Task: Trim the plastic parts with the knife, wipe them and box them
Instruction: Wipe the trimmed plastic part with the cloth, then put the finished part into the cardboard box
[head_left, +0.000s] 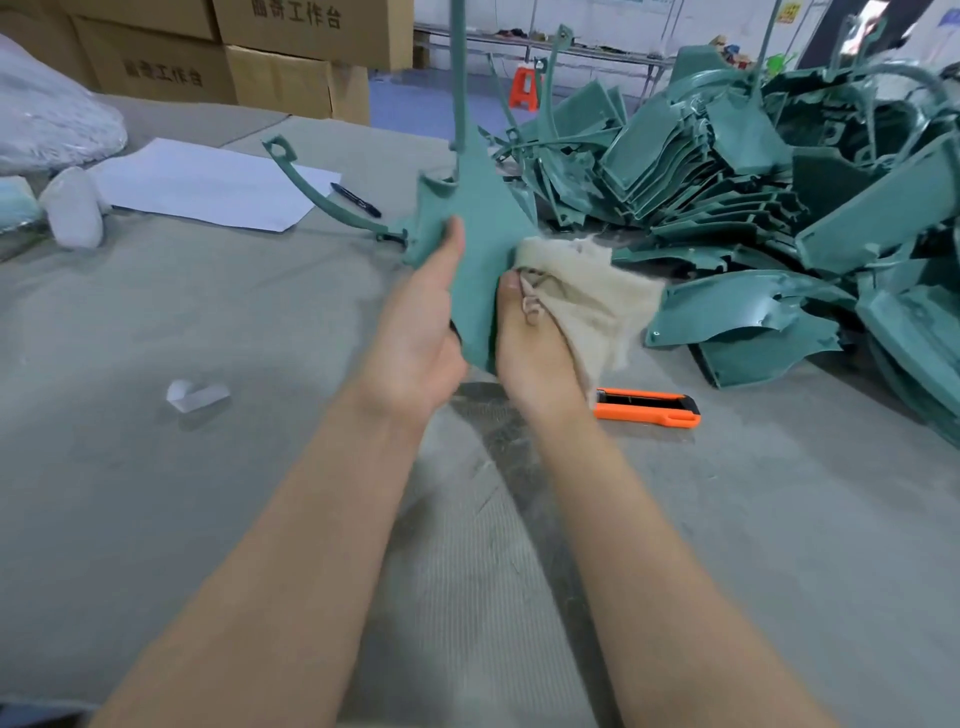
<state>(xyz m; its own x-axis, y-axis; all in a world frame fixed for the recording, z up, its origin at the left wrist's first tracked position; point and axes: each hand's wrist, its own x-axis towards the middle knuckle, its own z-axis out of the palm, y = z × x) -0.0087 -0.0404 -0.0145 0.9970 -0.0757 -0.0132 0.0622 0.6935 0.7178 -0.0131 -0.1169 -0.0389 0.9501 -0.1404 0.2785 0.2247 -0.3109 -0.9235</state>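
The left hand (415, 332) grips the green plastic part (478, 249), thumb flat on its face. The right hand (530, 343) clutches a beige cloth (592, 296) against the part's right edge. The part is held above the worktop (208, 493) centre, long axis upright, its thin arm pointing up.

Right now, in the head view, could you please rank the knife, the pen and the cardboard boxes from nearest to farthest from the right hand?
1. Knife: on the table, just right of the right hand.
2. Pen: farther back, on the left.
3. Cardboard boxes: stacked beyond the table, far left.
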